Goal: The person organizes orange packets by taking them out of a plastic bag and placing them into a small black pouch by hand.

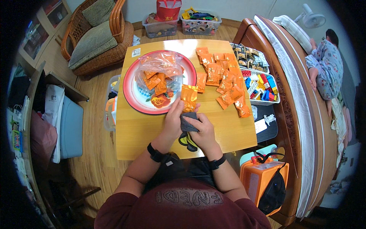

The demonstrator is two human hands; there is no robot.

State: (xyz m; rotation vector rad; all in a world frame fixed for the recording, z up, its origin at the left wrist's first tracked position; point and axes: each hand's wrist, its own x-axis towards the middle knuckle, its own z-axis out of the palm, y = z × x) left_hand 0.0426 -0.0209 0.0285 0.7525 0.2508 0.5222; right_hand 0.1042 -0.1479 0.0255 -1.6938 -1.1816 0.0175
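My left hand [173,116] grips a shiny orange foil packet [189,94] near the front rim of the plate. A dark grey cloth [187,122] with a yellow-and-black lower part [188,141] is pinched in my right hand [204,131], pressed against the packet's lower end. The red-rimmed enamel plate [130,98] lies on the left of the wooden table [143,140]. On it rests a clear plastic bag [158,65] with several orange packets inside. Many similar packets [214,73] are spread over the table's right half.
Right of the table stand a basket of toy bricks [262,87] and a basket of dark packets [250,57]. An orange case [257,180] is beside the wooden bed [286,114], where a person [327,65] lies. A rattan armchair [97,37] and clear bins [200,25] stand beyond.
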